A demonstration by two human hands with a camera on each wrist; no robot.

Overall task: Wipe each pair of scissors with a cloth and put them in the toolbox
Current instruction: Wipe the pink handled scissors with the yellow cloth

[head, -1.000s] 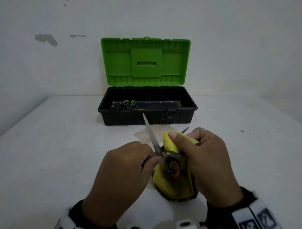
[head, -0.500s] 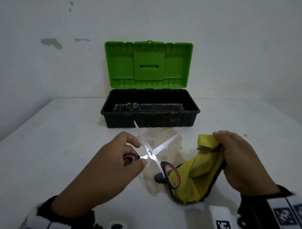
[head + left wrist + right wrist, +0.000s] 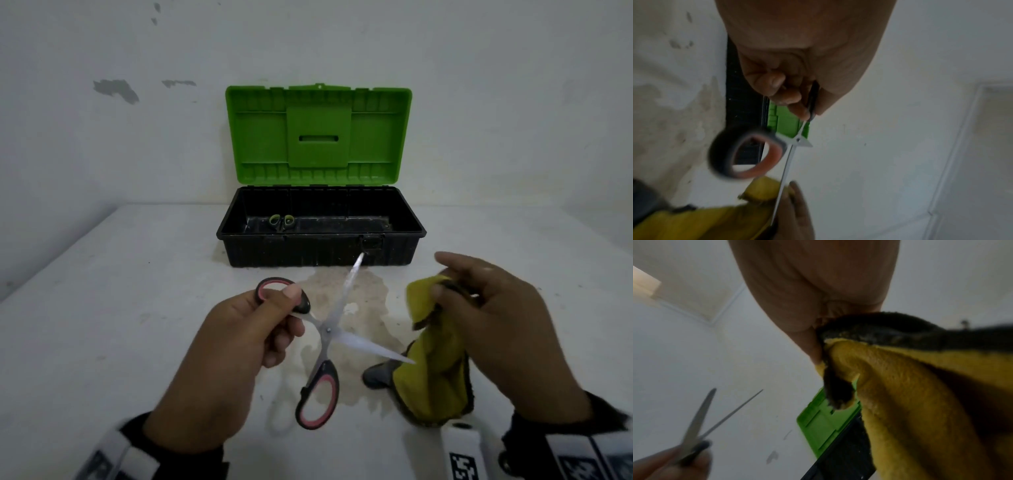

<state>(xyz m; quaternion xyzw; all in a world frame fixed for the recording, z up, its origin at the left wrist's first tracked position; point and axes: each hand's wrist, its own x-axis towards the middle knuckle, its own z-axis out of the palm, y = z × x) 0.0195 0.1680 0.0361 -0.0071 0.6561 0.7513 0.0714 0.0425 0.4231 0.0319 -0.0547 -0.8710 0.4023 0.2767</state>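
Note:
My left hand (image 3: 274, 318) pinches one black-and-red handle loop of the scissors (image 3: 330, 337), which hang spread wide above the table; one blade points at the toolbox, the other tip touches the cloth. In the left wrist view the scissors (image 3: 791, 151) show the free loop below my fingers. My right hand (image 3: 479, 308) grips a yellow cloth (image 3: 435, 373) with a dark edge, its lower end on the table; the cloth (image 3: 920, 394) fills the right wrist view. The black toolbox (image 3: 322, 250) stands open with its green lid (image 3: 318, 137) up. A green-handled pair of scissors (image 3: 281, 221) lies inside it.
The white table (image 3: 120, 291) has a stained patch (image 3: 356, 294) in front of the toolbox. A white wall with chipped paint stands right behind the box. A grey corner of the cloth (image 3: 376, 375) sticks out on the table.
My left hand turned the scissors, so the held loop is now on top and the free loop hangs toward me. The right hand with the cloth lifted slightly.

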